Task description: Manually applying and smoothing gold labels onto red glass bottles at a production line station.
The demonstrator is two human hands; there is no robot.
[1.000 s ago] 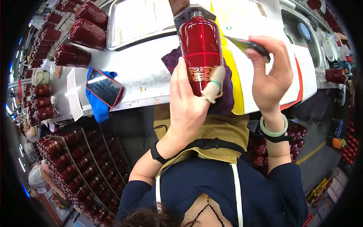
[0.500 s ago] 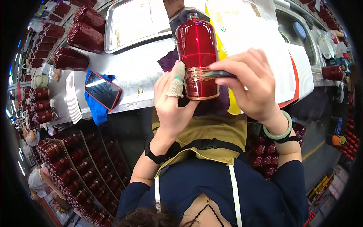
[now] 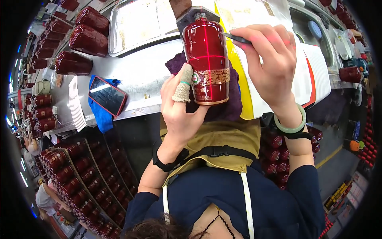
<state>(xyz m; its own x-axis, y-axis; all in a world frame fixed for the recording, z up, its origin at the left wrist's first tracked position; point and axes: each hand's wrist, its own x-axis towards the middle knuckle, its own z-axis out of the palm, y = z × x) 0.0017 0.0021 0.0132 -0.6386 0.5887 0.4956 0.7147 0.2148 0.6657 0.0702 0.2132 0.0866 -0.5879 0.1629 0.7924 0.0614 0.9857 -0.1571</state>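
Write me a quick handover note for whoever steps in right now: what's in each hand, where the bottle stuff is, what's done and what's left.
Left hand: grips the red bottle near its base, over the purple cloth; its finger wears a cot.
Right hand: holds a thin dark tool at the bottle's upper side.
Nearby: phone on a blue cloth, metal tray, more red bottles on the bench.
Done: gold band is on the bottle.
Left: cannot tell; many bottles wait.
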